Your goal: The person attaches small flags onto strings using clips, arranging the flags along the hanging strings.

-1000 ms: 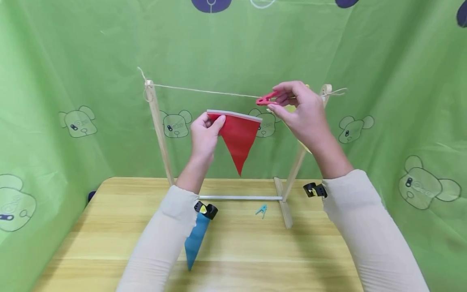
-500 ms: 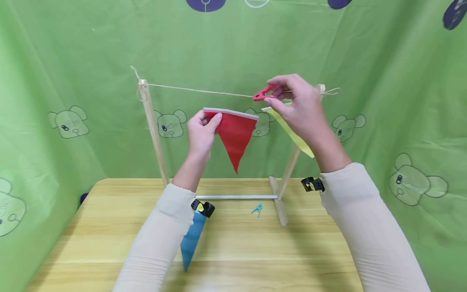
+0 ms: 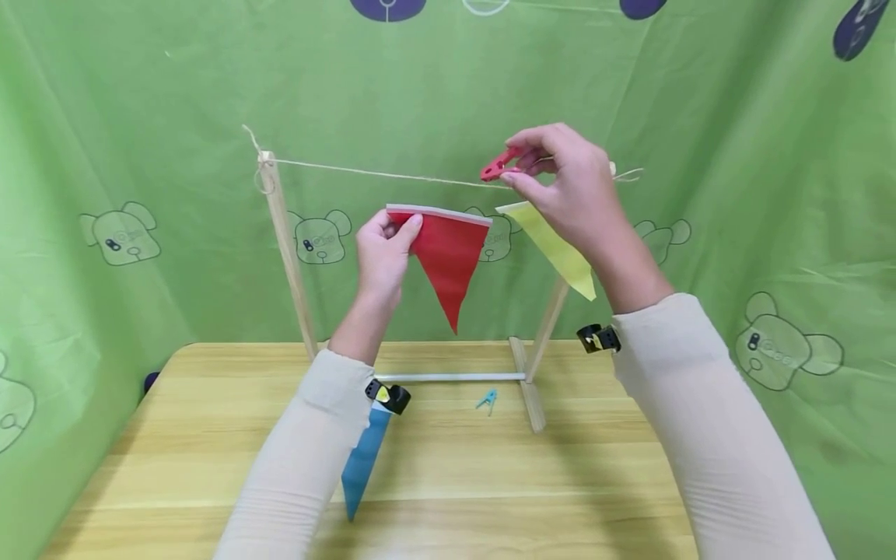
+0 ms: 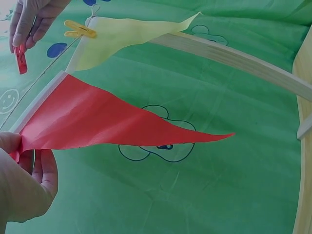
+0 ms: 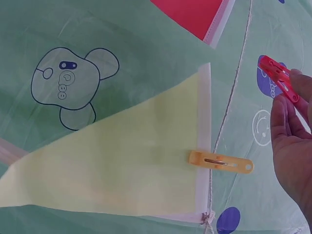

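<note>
My left hand (image 3: 381, 260) pinches a red triangular pennant (image 3: 453, 260) by the left end of its white top strip. The pennant hangs point down, just below a thin string (image 3: 371, 172). Between thumb and fingers of my right hand (image 3: 577, 187) is a red clothespin (image 3: 495, 167), held above the string. A yellow pennant (image 3: 560, 249) hangs below that hand. In the right wrist view, an orange-yellow clothespin (image 5: 226, 163) clips it to the string by its white strip. The head view hides this clothespin behind my right hand.
Two wooden posts hold the string, a left post (image 3: 288, 249) and a right post (image 3: 549, 327), joined low by a white rod (image 3: 448, 377). On the wooden table (image 3: 476, 474) lie a blue clothespin (image 3: 488, 400) and a blue pennant (image 3: 364, 467), partly under my left sleeve.
My right hand has risen with the red clothespin, from string level to above it. More of the yellow pennant shows beneath it. The left hand keeps the red pennant nearly still.
</note>
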`<state>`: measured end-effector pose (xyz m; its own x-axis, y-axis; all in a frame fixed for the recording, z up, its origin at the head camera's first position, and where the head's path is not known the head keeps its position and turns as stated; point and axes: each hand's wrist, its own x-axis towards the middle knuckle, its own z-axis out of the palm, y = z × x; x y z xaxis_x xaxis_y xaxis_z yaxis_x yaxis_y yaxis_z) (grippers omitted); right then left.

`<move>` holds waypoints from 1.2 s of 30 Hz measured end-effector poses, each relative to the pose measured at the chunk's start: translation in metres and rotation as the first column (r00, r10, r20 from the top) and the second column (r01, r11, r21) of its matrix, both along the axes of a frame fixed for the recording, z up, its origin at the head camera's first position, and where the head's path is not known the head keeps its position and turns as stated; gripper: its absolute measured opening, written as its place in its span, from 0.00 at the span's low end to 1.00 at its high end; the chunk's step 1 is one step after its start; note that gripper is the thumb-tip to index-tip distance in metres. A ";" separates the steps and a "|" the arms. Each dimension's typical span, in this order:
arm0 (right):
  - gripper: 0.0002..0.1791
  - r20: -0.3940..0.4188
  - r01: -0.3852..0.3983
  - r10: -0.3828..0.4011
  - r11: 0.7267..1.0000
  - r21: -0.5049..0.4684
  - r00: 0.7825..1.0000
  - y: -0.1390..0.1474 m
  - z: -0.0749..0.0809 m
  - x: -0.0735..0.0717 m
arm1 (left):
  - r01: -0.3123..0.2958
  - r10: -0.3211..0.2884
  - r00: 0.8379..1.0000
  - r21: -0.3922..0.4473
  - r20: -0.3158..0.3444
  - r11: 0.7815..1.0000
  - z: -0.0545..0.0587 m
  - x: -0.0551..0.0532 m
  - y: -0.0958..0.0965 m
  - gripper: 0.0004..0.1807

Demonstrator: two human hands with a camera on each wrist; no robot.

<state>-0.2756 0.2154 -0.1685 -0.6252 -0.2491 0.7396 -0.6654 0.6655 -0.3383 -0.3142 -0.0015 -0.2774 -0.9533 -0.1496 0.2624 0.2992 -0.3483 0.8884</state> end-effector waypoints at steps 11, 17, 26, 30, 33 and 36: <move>0.18 0.078 0.038 -0.047 0.993 0.115 0.996 -0.003 0.014 -0.005 | -0.010 0.009 1.000 0.013 0.029 1.000 0.004 -0.003 0.002 0.10; 0.16 0.123 0.048 -0.069 0.986 0.160 0.990 -0.003 0.020 -0.008 | -0.007 0.005 0.999 0.055 0.031 0.998 0.006 -0.005 0.005 0.10; 0.15 0.161 0.022 -0.048 0.988 0.156 0.986 -0.003 0.025 -0.009 | -0.002 0.001 1.000 0.087 0.013 0.996 0.008 -0.006 0.011 0.07; 0.14 0.175 0.024 -0.053 0.986 0.166 0.983 -0.003 0.027 -0.011 | -0.012 0.012 1.000 0.099 0.000 0.995 0.010 -0.006 0.013 0.06; 0.14 0.203 0.029 -0.063 0.986 0.167 0.977 -0.003 0.028 -0.011 | -0.024 0.025 1.000 0.109 -0.006 0.994 0.011 -0.006 0.014 0.06; 0.13 0.228 0.031 -0.068 0.986 0.162 0.971 -0.003 0.029 -0.011 | -0.038 0.039 0.999 0.112 -0.010 0.993 0.012 -0.006 0.016 0.06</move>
<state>-0.2869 0.2121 -0.1396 -0.7895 -0.3145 0.5270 -0.5458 0.7525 -0.3686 -0.3201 0.0141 -0.2653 -0.9431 -0.2154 0.2533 0.3247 -0.4329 0.8409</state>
